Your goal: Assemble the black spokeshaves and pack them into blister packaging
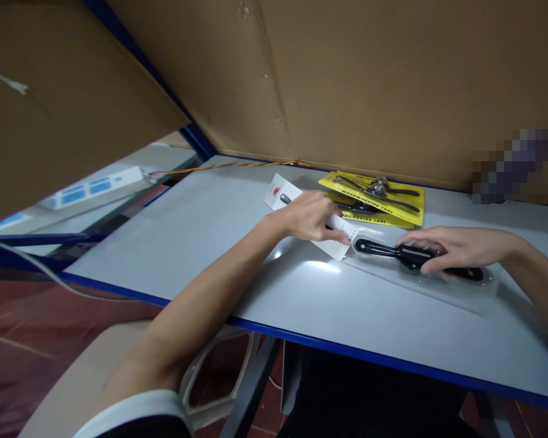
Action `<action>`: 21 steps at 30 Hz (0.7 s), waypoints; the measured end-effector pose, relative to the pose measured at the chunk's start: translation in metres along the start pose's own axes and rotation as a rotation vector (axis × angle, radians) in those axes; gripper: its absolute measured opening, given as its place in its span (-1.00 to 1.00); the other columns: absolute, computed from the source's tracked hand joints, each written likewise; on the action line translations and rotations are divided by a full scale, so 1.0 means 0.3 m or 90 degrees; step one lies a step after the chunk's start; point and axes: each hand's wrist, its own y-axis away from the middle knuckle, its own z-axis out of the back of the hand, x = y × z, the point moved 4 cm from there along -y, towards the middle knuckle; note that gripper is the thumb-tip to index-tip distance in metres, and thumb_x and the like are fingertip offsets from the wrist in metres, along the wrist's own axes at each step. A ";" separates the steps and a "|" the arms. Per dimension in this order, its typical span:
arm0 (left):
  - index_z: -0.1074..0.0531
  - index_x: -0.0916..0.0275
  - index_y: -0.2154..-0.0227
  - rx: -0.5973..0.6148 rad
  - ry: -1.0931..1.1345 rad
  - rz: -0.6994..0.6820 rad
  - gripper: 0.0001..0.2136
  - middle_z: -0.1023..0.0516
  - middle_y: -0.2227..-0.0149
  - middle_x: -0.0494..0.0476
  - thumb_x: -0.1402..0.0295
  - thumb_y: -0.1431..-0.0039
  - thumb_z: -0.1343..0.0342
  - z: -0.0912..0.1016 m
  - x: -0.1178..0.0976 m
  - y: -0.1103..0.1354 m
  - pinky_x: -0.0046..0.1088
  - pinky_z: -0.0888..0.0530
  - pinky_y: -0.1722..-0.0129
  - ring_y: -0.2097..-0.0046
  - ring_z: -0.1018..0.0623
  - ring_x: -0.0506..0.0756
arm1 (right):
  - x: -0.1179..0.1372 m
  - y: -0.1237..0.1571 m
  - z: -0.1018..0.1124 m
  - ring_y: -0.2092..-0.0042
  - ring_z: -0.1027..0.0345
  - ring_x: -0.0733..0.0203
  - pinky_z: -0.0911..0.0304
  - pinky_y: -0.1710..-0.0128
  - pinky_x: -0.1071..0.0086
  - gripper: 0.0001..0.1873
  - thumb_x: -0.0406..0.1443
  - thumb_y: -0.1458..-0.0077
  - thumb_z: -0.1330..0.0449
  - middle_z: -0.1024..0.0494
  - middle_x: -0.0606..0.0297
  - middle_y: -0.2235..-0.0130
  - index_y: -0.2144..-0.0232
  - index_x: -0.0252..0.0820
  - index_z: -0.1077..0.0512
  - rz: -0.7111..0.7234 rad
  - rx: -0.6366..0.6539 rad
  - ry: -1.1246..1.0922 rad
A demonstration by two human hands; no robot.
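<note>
My left hand (307,216) is closed on a white printed card (329,249), thumb near its right end. The card shows a picture of a dark-handled tool, partly hidden by my fingers. Beside its right end lies a black spokeshave (375,248) inside a clear plastic blister pack (488,281). My right hand (468,248) grips that pack from above, thumb in front and fingers behind. Whether the card sits partly inside the pack's end I cannot tell. Behind my hands, yellow carded spokeshave packages (395,210) overlap, lettered "WOODWORKING TOOL".
The grey tabletop (164,243) has a blue edge in front. A cardboard wall (369,79) rises behind it. At the left are a white power strip (100,188) and a twisted red-yellow wire (219,164). A pale plastic chair (95,371) stands below the front edge.
</note>
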 end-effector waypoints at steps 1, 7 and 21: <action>-0.62 0.22 0.45 0.004 0.000 0.000 -0.31 -0.57 0.49 0.23 -0.39 -0.16 -0.05 -0.002 -0.001 -0.001 -0.33 -0.14 0.40 0.44 -0.47 0.14 | -0.002 0.000 0.001 0.47 -0.41 0.32 -0.39 0.51 0.38 -0.28 -0.03 -0.19 -0.39 -0.58 0.21 0.02 -0.34 0.06 -0.39 -0.004 0.000 -0.003; -0.58 0.20 0.47 -0.055 -0.016 -0.024 -0.32 -0.56 0.45 0.22 -0.38 -0.20 0.01 0.021 -0.017 0.006 -0.28 -0.28 0.27 0.37 -0.52 0.18 | -0.028 -0.004 0.004 0.46 -0.42 0.33 -0.41 0.51 0.38 -0.24 -0.03 -0.17 -0.41 -0.55 0.18 -0.06 -0.36 0.08 -0.36 -0.032 -0.009 -0.021; -0.40 0.19 0.58 -0.129 0.086 -0.015 -0.26 -0.41 0.57 0.08 -0.48 -0.14 0.08 -0.039 -0.013 -0.029 -0.36 -0.11 0.43 0.51 -0.30 0.05 | -0.007 -0.021 -0.016 0.46 -0.40 0.30 -0.34 0.50 0.39 -0.18 0.03 -0.21 -0.36 -0.55 0.25 0.19 -0.40 -0.09 -0.29 -0.001 -0.048 -0.007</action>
